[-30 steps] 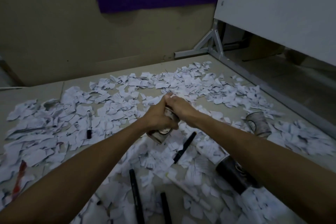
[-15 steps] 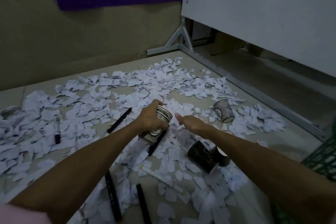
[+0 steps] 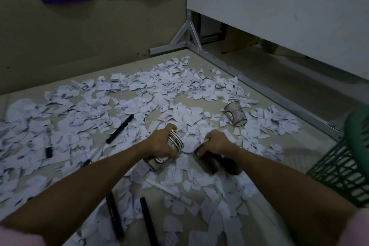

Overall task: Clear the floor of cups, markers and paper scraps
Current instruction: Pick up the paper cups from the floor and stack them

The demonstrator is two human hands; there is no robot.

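Observation:
My left hand [image 3: 159, 144] grips a stack of striped paper cups [image 3: 174, 143] lying sideways just above the floor. My right hand [image 3: 216, 143] closes on the rim of a dark cup [image 3: 209, 163] that lies on the floor, with a second dark cup [image 3: 231, 167] right beside it. Another pale paper cup [image 3: 235, 113] lies on its side further away to the right. White paper scraps [image 3: 151, 86] cover the floor. Several black markers lie among them, one at the centre left [image 3: 119, 129], one at the far left [image 3: 48, 146], two near me [image 3: 113, 215] [image 3: 146, 219]. A white marker [image 3: 163, 186] lies below the cups.
A green plastic basket [image 3: 343, 170] stands at the right edge. A white board on a grey metal frame [image 3: 189, 38] runs along the right, its floor rail [image 3: 279, 96] bordering the scraps. A beige wall [image 3: 79, 32] with purple cloth closes the back.
My right hand let go of the cup stack, moved right and down, and closed on the dark cup. My left hand kept the stack. My view turned to the right, bringing the green basket in.

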